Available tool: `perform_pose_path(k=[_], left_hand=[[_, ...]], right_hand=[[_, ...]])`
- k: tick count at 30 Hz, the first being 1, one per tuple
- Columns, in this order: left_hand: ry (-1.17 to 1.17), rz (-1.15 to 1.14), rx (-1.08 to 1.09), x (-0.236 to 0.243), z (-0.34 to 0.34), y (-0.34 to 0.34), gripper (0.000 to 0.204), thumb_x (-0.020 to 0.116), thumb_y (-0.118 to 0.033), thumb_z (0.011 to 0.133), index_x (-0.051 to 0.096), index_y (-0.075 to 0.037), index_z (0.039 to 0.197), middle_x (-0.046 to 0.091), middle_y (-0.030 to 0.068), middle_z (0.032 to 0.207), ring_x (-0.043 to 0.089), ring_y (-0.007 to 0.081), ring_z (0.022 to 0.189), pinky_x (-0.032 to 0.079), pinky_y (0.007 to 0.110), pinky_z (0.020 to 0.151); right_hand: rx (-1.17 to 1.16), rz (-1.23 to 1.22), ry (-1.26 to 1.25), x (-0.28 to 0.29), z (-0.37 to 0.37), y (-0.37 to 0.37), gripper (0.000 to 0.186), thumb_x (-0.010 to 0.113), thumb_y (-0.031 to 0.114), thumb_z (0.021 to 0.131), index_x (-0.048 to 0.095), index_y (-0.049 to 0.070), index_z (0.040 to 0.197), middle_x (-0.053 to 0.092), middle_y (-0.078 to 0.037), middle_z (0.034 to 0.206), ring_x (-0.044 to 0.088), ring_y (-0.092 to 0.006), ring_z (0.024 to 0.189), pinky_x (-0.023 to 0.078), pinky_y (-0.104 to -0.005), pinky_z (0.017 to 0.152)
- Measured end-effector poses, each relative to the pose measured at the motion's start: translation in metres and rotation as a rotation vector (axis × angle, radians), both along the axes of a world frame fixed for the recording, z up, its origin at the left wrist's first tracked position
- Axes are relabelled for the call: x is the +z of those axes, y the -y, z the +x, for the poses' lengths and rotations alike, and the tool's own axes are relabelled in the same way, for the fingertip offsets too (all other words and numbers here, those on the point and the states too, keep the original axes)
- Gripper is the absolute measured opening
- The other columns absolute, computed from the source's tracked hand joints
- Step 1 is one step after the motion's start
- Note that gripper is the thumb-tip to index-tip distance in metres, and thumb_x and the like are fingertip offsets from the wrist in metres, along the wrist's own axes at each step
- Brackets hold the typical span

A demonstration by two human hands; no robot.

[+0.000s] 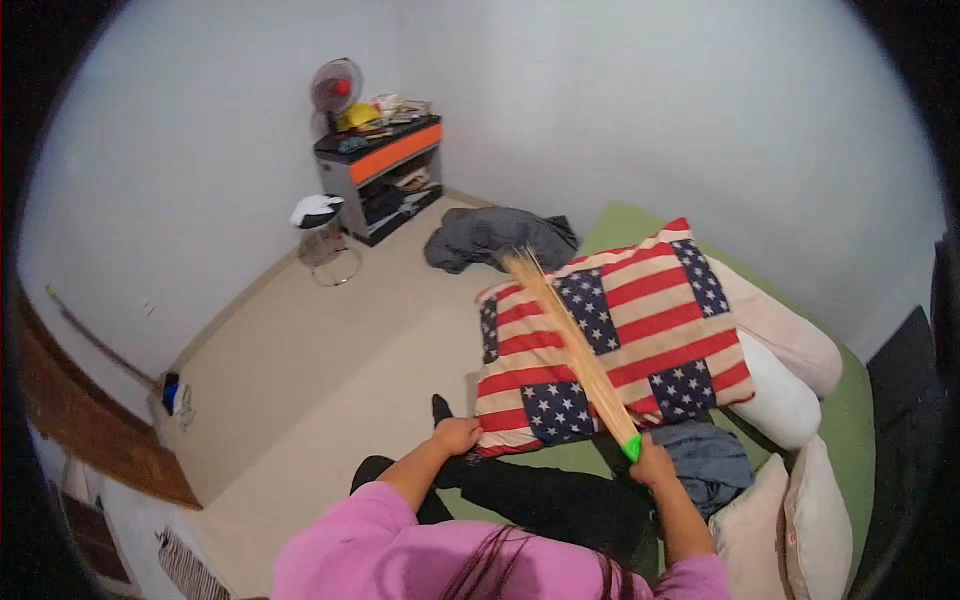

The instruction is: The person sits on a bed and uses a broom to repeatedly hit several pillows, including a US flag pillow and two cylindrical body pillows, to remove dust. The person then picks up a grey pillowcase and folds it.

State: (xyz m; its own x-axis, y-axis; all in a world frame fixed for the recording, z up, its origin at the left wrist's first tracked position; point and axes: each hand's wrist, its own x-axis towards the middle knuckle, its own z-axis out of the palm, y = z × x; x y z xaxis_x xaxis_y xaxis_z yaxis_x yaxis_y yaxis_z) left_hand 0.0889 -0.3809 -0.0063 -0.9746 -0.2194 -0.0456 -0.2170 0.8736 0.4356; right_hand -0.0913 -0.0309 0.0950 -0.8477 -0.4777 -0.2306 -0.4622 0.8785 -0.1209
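A large pillow (655, 315) in a red, white and navy stars-and-stripes cover lies across the green mattress (625, 225). At its near left corner my left hand (458, 436) is closed on the cloth. My right hand (652, 463) grips the green-capped end of a stick broom (585, 365), a bundle of thin pale bristles. Its bristles slant away over the pillow, and their far tips look smeared by motion. I cannot tell whether they touch the cover. Beside my right hand rests a crumpled grey-blue cloth (705, 465).
Pale pillows (780, 390) line the mattress's right side, with cushions (820, 515) nearer me. A dark grey cloth heap (500, 238) lies on the floor beyond the pillow. By the far wall stand a cabinet (395, 155), a fan (336, 88) and a stool (325, 240).
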Motion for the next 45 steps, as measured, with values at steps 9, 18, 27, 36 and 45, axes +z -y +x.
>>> perform_pose_path(k=[9, 18, 27, 36, 45], left_hand=[[-0.026, 0.016, 0.094, -0.009, 0.005, -0.003, 0.028, 0.039, -0.031, 0.08, 0.053, -0.007, 0.085, 0.058, 0.0169, 0.078, 0.056, 0.0335, 0.075, 0.043, 0.044, 0.067], [-0.029, -0.03, 0.041, 0.005, 0.003, 0.002, 0.028, 0.041, -0.032, 0.079, 0.055, -0.01, 0.086, 0.058, 0.017, 0.079, 0.056, 0.0338, 0.073, 0.044, 0.044, 0.064], [-0.095, 0.821, 0.493, -0.01, -0.037, 0.016, 0.054, 0.049, -0.041, 0.076, 0.037, -0.004, 0.113, 0.055, 0.0159, 0.095, 0.053, 0.0274, 0.089, 0.042, 0.037, 0.075], [-0.232, 1.303, 0.629, 0.015, -0.054, -0.011, 0.076, 0.06, -0.039, 0.072, 0.019, -0.007, 0.127, 0.034, 0.0149, 0.123, 0.038, 0.03, 0.11, 0.035, 0.044, 0.089], [-0.11, 1.689, 0.329, -0.085, -0.066, 0.014, 0.04, 0.043, -0.018, 0.073, 0.043, -0.001, 0.11, 0.055, 0.0135, 0.097, 0.056, 0.0288, 0.089, 0.046, 0.042, 0.078]], right_hand=[[-0.282, -0.562, -0.251, 0.041, -0.002, 0.011, 0.041, 0.057, 0.009, 0.059, 0.036, 0.003, 0.093, 0.055, -0.024, 0.076, 0.053, -0.0428, 0.073, 0.042, -0.046, 0.062], [-0.162, -0.276, -0.09, 0.044, 0.018, -0.019, 0.038, 0.058, 0.015, 0.065, 0.038, 0.003, 0.094, 0.055, -0.026, 0.077, 0.052, -0.043, 0.075, 0.041, -0.0474, 0.064], [-0.934, -0.614, -0.398, -0.017, 0.015, -0.079, 0.066, 0.065, 0.023, 0.067, 0.028, -0.001, 0.115, 0.045, -0.025, 0.102, 0.049, -0.0399, 0.089, 0.04, -0.0429, 0.073], [-1.028, -1.257, 0.132, -0.03, -0.066, -0.009, 0.06, 0.068, 0.034, 0.066, 0.045, -0.004, 0.106, 0.054, -0.015, 0.096, 0.053, -0.0262, 0.084, 0.042, -0.0354, 0.074], [-0.645, -0.792, -0.353, 0.043, -0.093, 0.029, 0.043, 0.06, 0.041, 0.069, 0.059, 0.002, 0.088, 0.054, -0.023, 0.093, 0.053, -0.0341, 0.088, 0.042, -0.0411, 0.076]])
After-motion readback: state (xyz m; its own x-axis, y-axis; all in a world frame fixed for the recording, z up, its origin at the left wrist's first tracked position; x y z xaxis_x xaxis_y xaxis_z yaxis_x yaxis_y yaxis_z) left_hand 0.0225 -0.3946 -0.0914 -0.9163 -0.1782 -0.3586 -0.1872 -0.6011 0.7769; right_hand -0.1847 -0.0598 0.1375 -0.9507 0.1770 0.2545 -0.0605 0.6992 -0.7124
